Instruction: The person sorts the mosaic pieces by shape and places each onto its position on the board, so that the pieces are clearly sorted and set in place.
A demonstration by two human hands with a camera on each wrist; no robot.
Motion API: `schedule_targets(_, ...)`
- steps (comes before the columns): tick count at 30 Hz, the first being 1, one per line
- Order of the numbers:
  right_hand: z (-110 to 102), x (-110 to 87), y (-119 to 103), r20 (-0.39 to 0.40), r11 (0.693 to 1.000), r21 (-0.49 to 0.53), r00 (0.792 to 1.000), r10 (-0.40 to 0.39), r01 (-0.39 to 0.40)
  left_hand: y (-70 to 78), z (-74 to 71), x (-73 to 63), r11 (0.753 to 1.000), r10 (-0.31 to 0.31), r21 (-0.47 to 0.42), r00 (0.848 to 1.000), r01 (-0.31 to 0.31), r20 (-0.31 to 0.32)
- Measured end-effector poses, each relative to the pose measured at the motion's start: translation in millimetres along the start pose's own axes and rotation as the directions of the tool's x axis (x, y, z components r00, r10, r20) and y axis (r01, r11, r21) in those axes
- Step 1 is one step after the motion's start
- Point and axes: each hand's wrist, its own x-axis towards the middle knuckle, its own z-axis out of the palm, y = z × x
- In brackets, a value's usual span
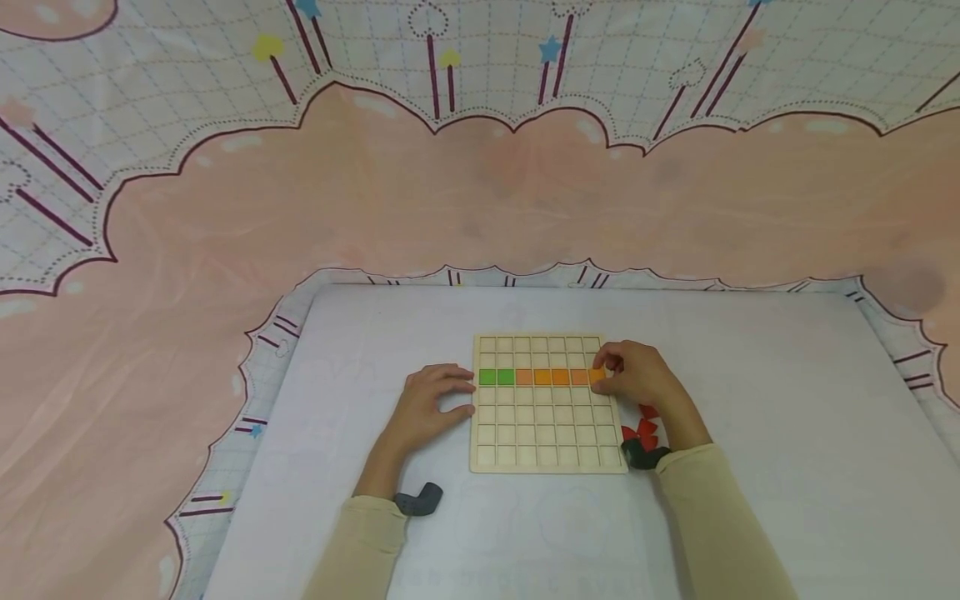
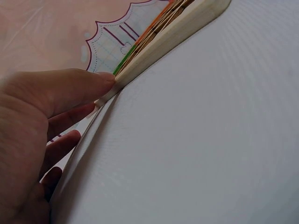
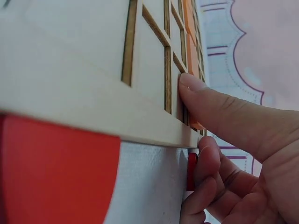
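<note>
A pale wooden grid board (image 1: 547, 470) lies flat on the white surface. One row holds two green tiles (image 1: 497, 377) at its left, then several orange tiles (image 1: 552, 377) in lighter and darker shades. My left hand (image 1: 431, 404) rests its fingertips against the board's left edge, its thumb (image 2: 100, 84) touching the rim in the left wrist view. At the row's right end my right hand (image 1: 637, 379) pinches an orange tile (image 1: 596, 376) between thumb and forefinger; the fingers partly cover it. Its other fingers curl under in the right wrist view, close to a small red piece (image 3: 191, 171).
Several red pieces (image 1: 647, 429) lie just right of the board, partly hidden by the right wrist and its dark band (image 1: 643, 455). Another dark band (image 1: 420, 499) is on the left wrist. Behind the white surface (image 1: 787, 417) spreads a peach-coloured patterned cloth (image 1: 465, 200).
</note>
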Motion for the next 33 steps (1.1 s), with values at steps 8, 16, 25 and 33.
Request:
schedule_targets(8, -2.6, -0.8, 1.7, 0.023, 0.997, 0.055, 0.999, 0.05, -0.051, -0.5, -0.4, -0.5, 1.0, 0.002, -0.006, 1.0, -0.002, -0.002)
schedule_targets(16, -4.9, -2.7, 4.8, 0.039, 0.991, 0.086, 0.994, 0.103, -0.106, -0.4, 0.0, -0.4, 1.0, 0.002, 0.003, 1.0, -0.002, 0.0)
schedule_targets(25, -5.3, -4.8, 3.2, 0.039, 0.991, 0.083, 0.994, 0.103, -0.106, 0.8, -1.1, -0.7, 1.0, 0.003, 0.006, 1.0, -0.003, 0.0)
schedule_targets(33, -7.3, -10.6, 10.9, 0.025, 0.98, 0.165, 0.993, 0.111, -0.114, 1.4, -1.1, -0.9, 1.0, 0.002, -0.003, 1.0, -0.002, -0.008)
